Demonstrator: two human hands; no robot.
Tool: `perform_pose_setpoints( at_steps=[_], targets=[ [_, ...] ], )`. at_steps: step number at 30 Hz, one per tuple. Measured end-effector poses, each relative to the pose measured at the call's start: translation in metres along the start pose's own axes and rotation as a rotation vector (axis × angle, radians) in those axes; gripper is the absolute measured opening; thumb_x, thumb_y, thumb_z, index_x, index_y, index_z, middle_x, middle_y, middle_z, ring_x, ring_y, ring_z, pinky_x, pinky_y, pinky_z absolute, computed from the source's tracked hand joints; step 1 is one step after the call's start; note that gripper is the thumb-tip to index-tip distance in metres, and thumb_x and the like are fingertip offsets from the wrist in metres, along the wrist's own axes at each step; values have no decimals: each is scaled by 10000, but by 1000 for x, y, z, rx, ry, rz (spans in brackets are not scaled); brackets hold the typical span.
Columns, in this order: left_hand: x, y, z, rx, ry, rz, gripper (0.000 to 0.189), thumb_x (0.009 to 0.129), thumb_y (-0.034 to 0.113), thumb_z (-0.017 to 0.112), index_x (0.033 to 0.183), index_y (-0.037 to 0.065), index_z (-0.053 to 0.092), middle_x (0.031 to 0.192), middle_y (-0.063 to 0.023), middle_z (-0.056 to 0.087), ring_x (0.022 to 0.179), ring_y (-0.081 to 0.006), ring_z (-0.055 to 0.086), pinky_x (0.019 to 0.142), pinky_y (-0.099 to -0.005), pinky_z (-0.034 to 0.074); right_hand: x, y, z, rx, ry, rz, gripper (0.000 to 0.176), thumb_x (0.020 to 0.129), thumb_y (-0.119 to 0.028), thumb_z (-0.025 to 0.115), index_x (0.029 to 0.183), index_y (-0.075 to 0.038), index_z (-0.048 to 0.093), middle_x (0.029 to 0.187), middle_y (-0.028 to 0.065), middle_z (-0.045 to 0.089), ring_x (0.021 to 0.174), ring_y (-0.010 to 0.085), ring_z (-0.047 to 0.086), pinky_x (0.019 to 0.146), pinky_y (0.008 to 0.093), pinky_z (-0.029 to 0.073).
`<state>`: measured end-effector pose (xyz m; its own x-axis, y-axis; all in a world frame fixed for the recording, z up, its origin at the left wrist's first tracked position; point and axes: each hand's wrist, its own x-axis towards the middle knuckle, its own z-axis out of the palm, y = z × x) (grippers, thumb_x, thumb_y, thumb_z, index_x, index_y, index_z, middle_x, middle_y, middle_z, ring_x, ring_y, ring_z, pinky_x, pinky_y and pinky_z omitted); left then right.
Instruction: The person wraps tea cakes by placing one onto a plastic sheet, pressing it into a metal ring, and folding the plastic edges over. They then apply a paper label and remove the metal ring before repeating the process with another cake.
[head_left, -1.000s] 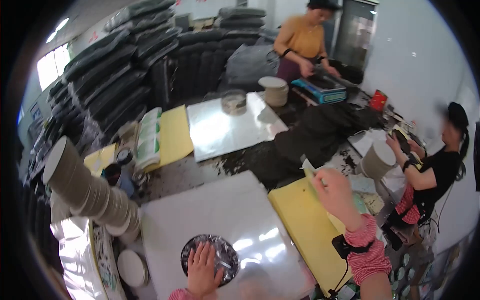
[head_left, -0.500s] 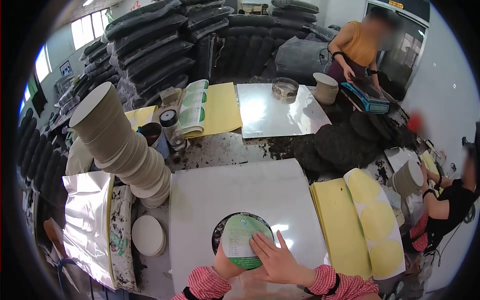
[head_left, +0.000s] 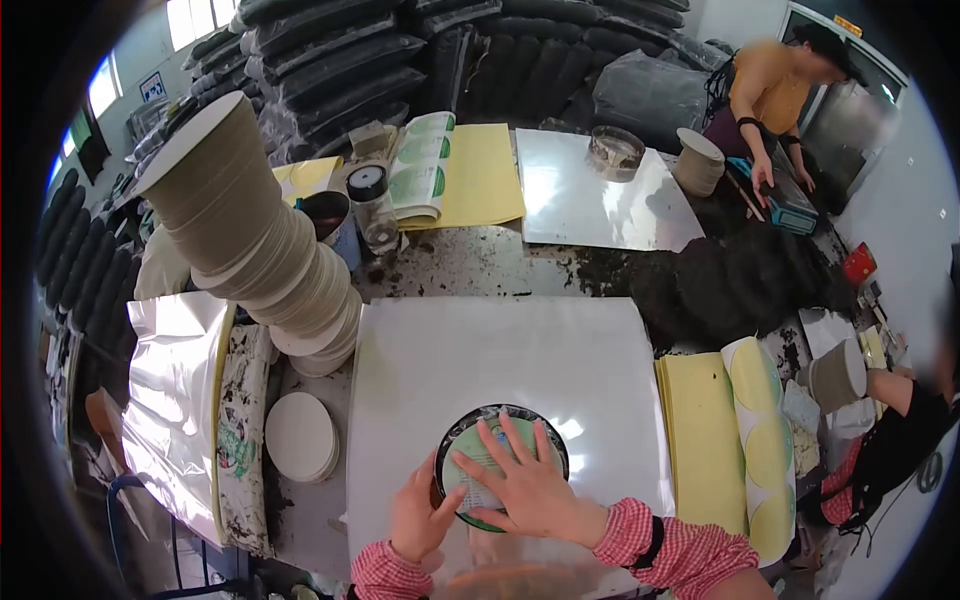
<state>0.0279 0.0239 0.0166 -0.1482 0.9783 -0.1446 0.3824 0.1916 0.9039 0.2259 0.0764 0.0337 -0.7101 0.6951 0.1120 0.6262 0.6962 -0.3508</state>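
Note:
A round green-and-white printed label [head_left: 470, 450] lies inside a black-rimmed round mould [head_left: 560, 450] on the shiny white sheet in front of me. My right hand [head_left: 525, 480] rests flat on the label with its fingers spread. At the mould's left side is my left hand [head_left: 418, 515], its fingers along the rim and its thumb held apart over the label's lower left edge. Much of the label is hidden under the right hand. The white sheet [head_left: 500, 345] spreads beneath the mould.
Tall leaning stacks of pale round discs [head_left: 235, 205] stand at left, with a short disc pile [head_left: 300, 437] nearer. Yellow label sheets [head_left: 700, 430] lie at right. Behind are a clear jar [head_left: 375, 215], dark round cakes [head_left: 740, 290] and a co-worker [head_left: 770, 95]; another person is at far right.
The label has gone from being held tilted over the mould to lying flat in it. My right hand now spreads over it, and my left hand has come from beneath to the mould's left side.

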Motion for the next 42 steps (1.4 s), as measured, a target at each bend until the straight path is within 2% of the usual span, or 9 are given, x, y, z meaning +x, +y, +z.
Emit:
perform_pose_setpoints(
  at_steps=[3, 9, 12, 18, 25, 28, 30, 33, 42],
  targets=[
    [10, -5, 12, 109, 32, 101, 505, 878, 92, 619, 1360, -15, 513, 587, -135, 554, 475, -229, 556, 484, -343, 445, 6, -1, 5, -25, -68, 13, 729, 894, -576, 566, 1523, -264, 370, 1580, 244, 240, 1449, 508, 183, 1102, 718, 109],
    [-46, 81, 39, 537, 16, 634, 542, 783, 30, 627, 1323, 20, 581, 699, -96, 649, 507, -242, 617, 497, -356, 506, -3, 8, 26, -121, 155, -5, 755, 866, -652, 520, 1504, -265, 406, 1545, 266, 307, 1439, 502, 219, 1076, 741, 146],
    [-57, 86, 63, 415, 56, 728, 573, 773, 77, 653, 1333, 1, 560, 819, -62, 683, 505, -199, 614, 481, -331, 508, -14, 26, 17, 85, 413, -73, 866, 789, -501, 742, 1453, -52, 415, 1483, 262, 386, 1376, 474, 359, 1093, 616, 301],
    [-107, 86, 44, 613, 67, 464, 579, 777, 110, 641, 1334, -17, 549, 704, -90, 648, 565, -201, 635, 495, -341, 502, 2, -1, 55, 380, 368, 69, 1025, 728, -441, 833, 1433, 89, 313, 1410, 302, 413, 1288, 443, 449, 1076, 464, 391],
    [-122, 49, 12, 539, 194, 133, 488, 867, 67, 558, 1349, 7, 515, 722, -131, 659, 583, -301, 654, 554, -415, 518, -21, -46, 67, 564, -446, -115, 341, 920, -204, 635, 1240, -86, 630, 929, 136, 696, 864, 315, 665, 795, 393, 507],
    [-107, 3, 2, 374, 63, -29, 405, 920, 90, 559, 1314, 4, 521, 756, -148, 649, 582, -311, 647, 556, -394, 518, -36, -33, 10, 534, -216, -16, 366, 904, -249, 659, 1221, -68, 627, 898, 153, 673, 813, 325, 653, 735, 415, 509],
    [-100, -17, -17, -36, -4, -128, 301, 875, 84, 654, 1171, 28, 635, 735, -118, 630, 596, -317, 618, 580, -384, 515, -54, -29, -12, 473, -188, 57, 428, 863, -307, 695, 1203, -57, 619, 1046, 161, 666, 984, 342, 634, 830, 435, 514],
    [-99, -30, -88, 323, -99, 301, 141, 762, 131, 787, 875, 87, 717, 731, -52, 601, 703, -257, 603, 677, -346, 509, -98, -18, -15, 235, 113, -28, 697, 745, -453, 798, 1310, -97, 599, 1445, 209, 444, 1369, 402, 390, 1105, 500, 370],
    [-87, -71, -122, 542, -456, 469, 212, 680, 263, 837, 754, 146, 677, 827, 12, 578, 858, -222, 565, 761, -364, 404, -126, -30, 19, 379, 136, 166, 488, 619, -312, 906, 989, -100, 670, 1511, 357, 246, 1369, 512, 338, 1087, 506, 376]
  ],
)
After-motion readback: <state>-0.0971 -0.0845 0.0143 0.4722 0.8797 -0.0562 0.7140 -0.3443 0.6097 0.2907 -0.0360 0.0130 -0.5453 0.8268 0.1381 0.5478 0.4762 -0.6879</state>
